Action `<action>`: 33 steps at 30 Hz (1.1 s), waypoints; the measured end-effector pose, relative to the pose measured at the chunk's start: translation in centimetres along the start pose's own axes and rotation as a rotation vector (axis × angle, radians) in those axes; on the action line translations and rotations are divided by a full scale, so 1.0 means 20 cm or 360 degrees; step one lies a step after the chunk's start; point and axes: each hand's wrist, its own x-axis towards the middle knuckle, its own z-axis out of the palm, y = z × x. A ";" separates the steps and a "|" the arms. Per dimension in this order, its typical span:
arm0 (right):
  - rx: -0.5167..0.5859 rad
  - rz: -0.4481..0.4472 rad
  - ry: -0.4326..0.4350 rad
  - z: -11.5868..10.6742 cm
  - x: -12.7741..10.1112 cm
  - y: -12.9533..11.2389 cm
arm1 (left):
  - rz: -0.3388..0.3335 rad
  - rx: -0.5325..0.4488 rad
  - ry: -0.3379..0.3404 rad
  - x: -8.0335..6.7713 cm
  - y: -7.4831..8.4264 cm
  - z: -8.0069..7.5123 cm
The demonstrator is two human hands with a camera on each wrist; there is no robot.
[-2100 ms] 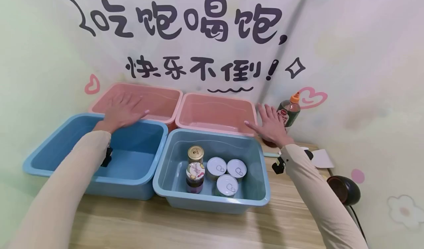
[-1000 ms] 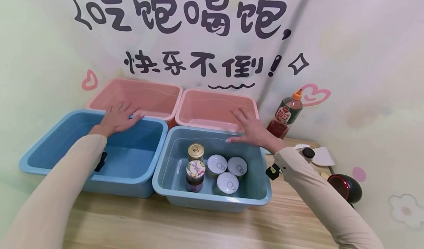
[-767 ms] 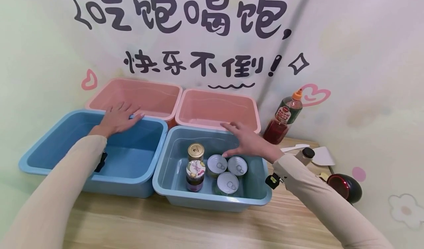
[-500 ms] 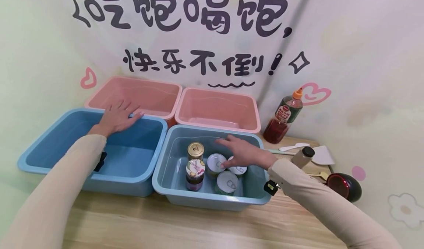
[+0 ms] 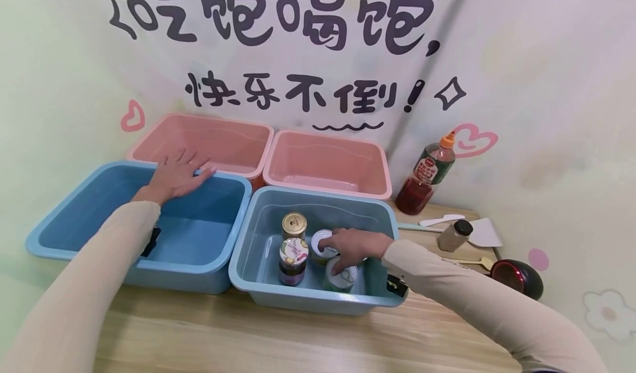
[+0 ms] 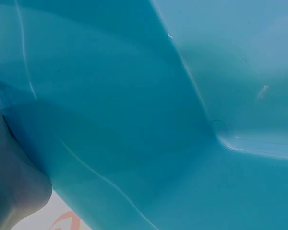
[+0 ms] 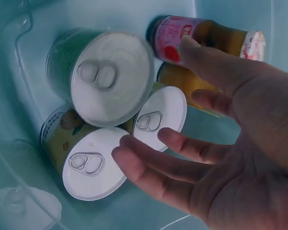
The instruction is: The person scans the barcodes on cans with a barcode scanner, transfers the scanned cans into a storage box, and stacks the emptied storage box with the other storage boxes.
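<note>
My right hand [image 5: 355, 246] reaches down into the right blue bin [image 5: 318, 304], fingers spread and loosely bent above several pull-tab cans. In the right wrist view a green can [image 7: 115, 79] and a tan can [image 7: 96, 165] lie beyond the fingertips [image 7: 122, 155]; none of the fingers wraps round a can. The head view has one can [image 5: 323, 254] partly hidden behind that hand. Left of the cans stand a jar with a patterned lid [image 5: 293, 251] and a gold-lidded container [image 5: 294, 224]. My left hand [image 5: 176, 179] lies spread over the left blue bin's [image 5: 179, 276] back rim, holding nothing.
Two pink bins [image 5: 199, 136] [image 5: 328, 160] stand behind the blue ones against the wall. To the right are a red sauce bottle [image 5: 422, 177], a small black-capped jar [image 5: 454, 235], a white spatula [image 5: 484, 232] and a dark bowl [image 5: 517, 279] on the wooden table [image 5: 248, 334].
My right hand has moved from beside the sauce bottle leftward and down into the right blue bin, over the cans. My left hand has settled slightly lower left and stays there.
</note>
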 end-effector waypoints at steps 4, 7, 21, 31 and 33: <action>0.0024 0.0036 -0.0058 0.01 0.01 -0.01 | 0.0005 -0.0001 0.0004 0.00 0.00 0.00; 0.0043 0.0062 -0.0096 0.01 0.00 -0.02 | 0.0003 -0.0009 -0.0011 0.00 0.01 -0.01; 0.0184 0.0197 -0.0209 0.03 0.03 0.00 | 0.0238 -0.0020 0.0022 0.07 0.17 -0.04; 0.0172 0.0192 -0.0202 0.05 0.06 -0.02 | 0.0518 0.0044 -0.0012 0.14 0.40 0.03; 0.0178 0.0206 -0.0210 0.05 0.07 -0.02 | 0.0561 0.0038 -0.0024 0.15 0.42 0.04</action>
